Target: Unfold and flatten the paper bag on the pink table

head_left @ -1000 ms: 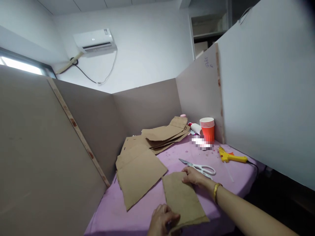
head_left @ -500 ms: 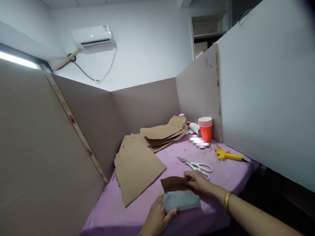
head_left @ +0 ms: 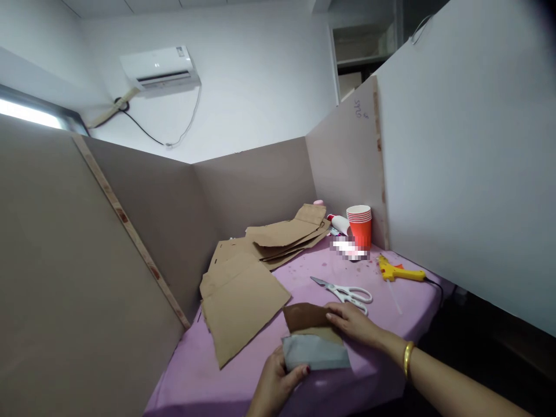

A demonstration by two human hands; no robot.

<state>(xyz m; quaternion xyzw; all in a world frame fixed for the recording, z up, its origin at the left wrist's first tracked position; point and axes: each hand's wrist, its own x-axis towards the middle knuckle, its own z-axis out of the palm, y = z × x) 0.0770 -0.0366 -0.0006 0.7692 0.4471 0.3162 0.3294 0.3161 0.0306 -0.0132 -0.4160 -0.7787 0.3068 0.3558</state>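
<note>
A small folded cardboard piece (head_left: pixel 319 335) is held between both hands near the table's front edge. Its near panel is pale grey-blue; the far panel is dark brown and stands up, with a tan strip between them. My left hand (head_left: pixel 275 376) grips the near left corner, thumb on the pale panel and the other fingers hidden behind it. My right hand (head_left: pixel 351 321) holds the upper right edge of the brown panel, fingers lying over it. White-handled scissors (head_left: pixel 347 293) lie just beyond my right hand, blades partly open and pointing left.
Flat cardboard sheets (head_left: pixel 243 295) are spread over the left and back of the pink-covered table (head_left: pixel 182 382). At the right back stand stacked red paper cups (head_left: pixel 359 229). A yellow glue gun (head_left: pixel 402 273) with a cord lies near the right edge. Grey partitions (head_left: pixel 260 176) enclose the table.
The brown far panel stands a little higher and shows more of its face. My right-hand fingers have flattened out along its edge. The view has shifted slightly.
</note>
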